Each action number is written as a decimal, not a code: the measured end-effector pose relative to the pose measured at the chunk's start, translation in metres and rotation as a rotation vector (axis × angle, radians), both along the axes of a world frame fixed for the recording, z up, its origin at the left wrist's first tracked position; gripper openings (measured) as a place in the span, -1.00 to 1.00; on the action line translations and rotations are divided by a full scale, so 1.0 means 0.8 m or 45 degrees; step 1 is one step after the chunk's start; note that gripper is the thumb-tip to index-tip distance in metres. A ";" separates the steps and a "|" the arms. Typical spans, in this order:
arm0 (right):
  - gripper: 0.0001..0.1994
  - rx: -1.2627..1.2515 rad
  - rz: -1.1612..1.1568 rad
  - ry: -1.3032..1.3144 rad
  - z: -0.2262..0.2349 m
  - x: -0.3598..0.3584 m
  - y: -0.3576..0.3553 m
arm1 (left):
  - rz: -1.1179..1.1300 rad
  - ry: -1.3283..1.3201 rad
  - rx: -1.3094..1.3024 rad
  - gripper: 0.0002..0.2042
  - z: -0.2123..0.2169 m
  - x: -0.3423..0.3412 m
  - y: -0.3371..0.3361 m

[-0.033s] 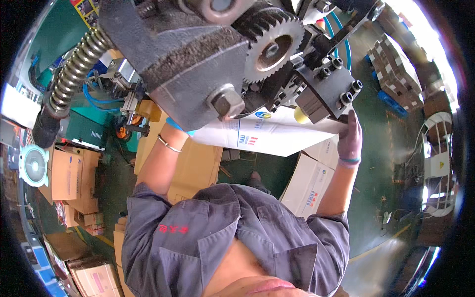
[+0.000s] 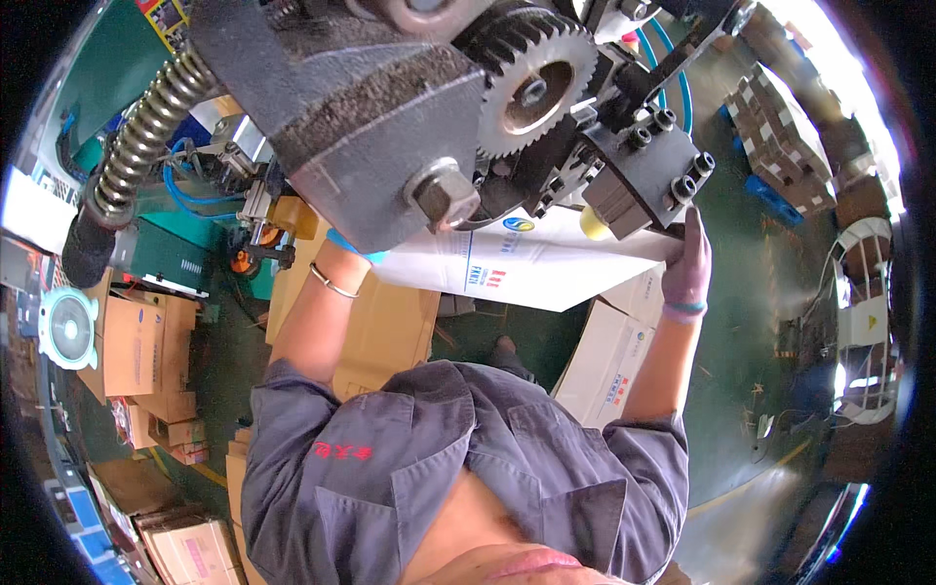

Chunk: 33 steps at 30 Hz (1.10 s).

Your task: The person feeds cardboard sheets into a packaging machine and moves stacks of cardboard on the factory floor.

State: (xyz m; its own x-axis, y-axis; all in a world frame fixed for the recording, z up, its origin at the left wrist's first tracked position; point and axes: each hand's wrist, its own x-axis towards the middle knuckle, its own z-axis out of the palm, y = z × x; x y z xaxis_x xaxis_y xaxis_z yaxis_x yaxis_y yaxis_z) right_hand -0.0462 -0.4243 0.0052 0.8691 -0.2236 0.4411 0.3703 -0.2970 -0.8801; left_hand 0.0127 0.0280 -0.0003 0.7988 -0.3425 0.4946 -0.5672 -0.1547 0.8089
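Note:
A white printed cardboard carton [image 2: 546, 268] spans the space between my two hands, under the head of a dark metal machine [image 2: 390, 146]. My right hand [image 2: 688, 263], in a pale purple glove, is closed along the carton's right edge, its fingers pointing up beside a black bolted block [image 2: 648, 175]. My left hand [image 2: 353, 246] reaches the carton's left end. Only its blue glove cuff and my wrist with a bracelet show; the machine casting hides the fingers. A toothed gear [image 2: 497, 122] and a yellowish round part [image 2: 593, 224] sit just above the carton.
A coil spring [image 2: 146, 136] and blue air hoses [image 2: 200, 200] hang at the left, above a small round fan [image 2: 68, 329]. Brown cardboard [image 2: 385, 336] and a white carton [image 2: 606, 361] lie below. Stacked boxes [image 2: 146, 341] stand left; a loaded pallet [image 2: 780, 146] stands far right.

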 end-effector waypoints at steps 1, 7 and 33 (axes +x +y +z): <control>-0.63 -0.356 -0.101 -0.180 -0.012 0.002 0.002 | 0.086 -0.081 0.162 -0.49 0.002 0.001 -0.001; -0.61 -0.618 -0.023 -0.253 0.013 0.013 0.016 | 0.531 -0.333 1.050 -0.50 0.035 -0.020 -0.011; -0.58 0.758 -0.193 0.141 0.024 -0.027 -0.112 | 0.774 -0.320 0.710 -0.49 -0.104 -0.142 -0.019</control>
